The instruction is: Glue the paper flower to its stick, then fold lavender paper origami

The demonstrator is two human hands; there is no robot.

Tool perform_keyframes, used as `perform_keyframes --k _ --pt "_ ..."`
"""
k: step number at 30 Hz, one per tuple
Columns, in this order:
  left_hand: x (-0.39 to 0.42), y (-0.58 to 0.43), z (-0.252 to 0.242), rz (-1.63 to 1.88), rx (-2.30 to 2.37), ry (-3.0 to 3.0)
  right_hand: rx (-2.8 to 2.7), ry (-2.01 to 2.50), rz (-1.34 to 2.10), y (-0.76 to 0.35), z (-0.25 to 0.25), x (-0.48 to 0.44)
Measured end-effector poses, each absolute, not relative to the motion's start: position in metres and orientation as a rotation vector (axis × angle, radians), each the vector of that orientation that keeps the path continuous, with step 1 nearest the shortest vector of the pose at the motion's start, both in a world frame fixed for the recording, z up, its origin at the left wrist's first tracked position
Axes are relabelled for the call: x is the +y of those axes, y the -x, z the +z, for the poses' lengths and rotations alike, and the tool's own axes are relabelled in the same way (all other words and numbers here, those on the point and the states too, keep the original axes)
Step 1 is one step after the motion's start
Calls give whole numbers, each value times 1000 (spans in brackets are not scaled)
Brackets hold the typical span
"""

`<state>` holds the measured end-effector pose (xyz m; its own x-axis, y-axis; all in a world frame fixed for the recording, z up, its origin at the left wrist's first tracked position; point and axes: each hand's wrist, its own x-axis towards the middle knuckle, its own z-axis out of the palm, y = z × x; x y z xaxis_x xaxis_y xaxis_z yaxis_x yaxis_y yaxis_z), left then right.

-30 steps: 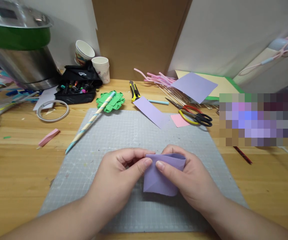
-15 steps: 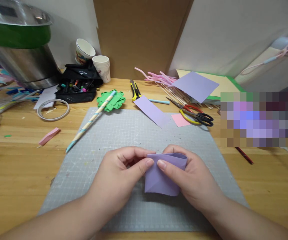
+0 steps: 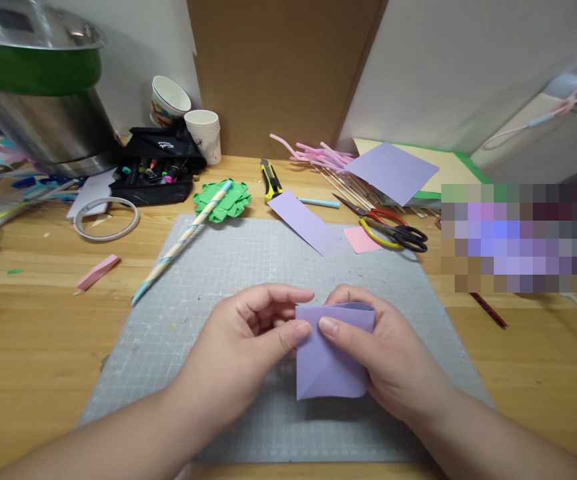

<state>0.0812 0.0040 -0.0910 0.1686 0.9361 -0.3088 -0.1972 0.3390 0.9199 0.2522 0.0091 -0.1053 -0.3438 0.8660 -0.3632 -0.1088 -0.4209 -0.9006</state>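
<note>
A folded piece of purple paper (image 3: 335,363) is held above the grey cutting mat (image 3: 228,260), its loop-like fold open at the upper right. My right hand (image 3: 388,353) grips its right side, thumb in front and fingers behind. At the left edge my left hand (image 3: 253,340) presses its thumb on the paper, with the index finger lifted off above the top edge. The other left fingers are curled, partly hidden behind the thumb and the paper. A faint diagonal crease crosses the paper's lower part.
Across the mat's back lie a purple strip (image 3: 303,222), a pink square (image 3: 362,240), scissors (image 3: 398,233) and a striped paper stick (image 3: 183,243) on a green paper shape (image 3: 238,200). Behind are a yellow cutter (image 3: 271,181) and another purple sheet (image 3: 393,172). A tape roll (image 3: 133,230) lies left.
My left index finger has risen off the paper's top edge. The paper has shifted slightly right and now reaches a little lower. My right hand keeps its grip.
</note>
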Motion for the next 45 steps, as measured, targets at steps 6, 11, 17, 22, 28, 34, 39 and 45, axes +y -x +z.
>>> perform_keyframes --k 6,11,17,22,28,34,39,45 --pt "5 -76 -91 951 1015 -920 -915 1056 2037 -253 -101 10" --pt "7 -77 -93 917 987 -810 -888 1116 2035 -252 -100 10" --pt "7 -77 -94 932 948 -790 -882 1121 2051 -251 -100 10" --pt "7 -76 -94 930 927 -793 -861 1099 2075 -252 -101 10" --pt "7 -77 -94 914 934 -779 -865 1079 2053 -253 -102 9" --pt "8 -79 -94 893 1072 -852 -1162 1225 1693 -252 -102 6" --pt "7 -79 -91 883 1236 -1097 -1358 1324 1505 -248 -99 9" --pt "7 -77 -88 922 1353 -1157 -1249 1259 1702 -251 -98 14"
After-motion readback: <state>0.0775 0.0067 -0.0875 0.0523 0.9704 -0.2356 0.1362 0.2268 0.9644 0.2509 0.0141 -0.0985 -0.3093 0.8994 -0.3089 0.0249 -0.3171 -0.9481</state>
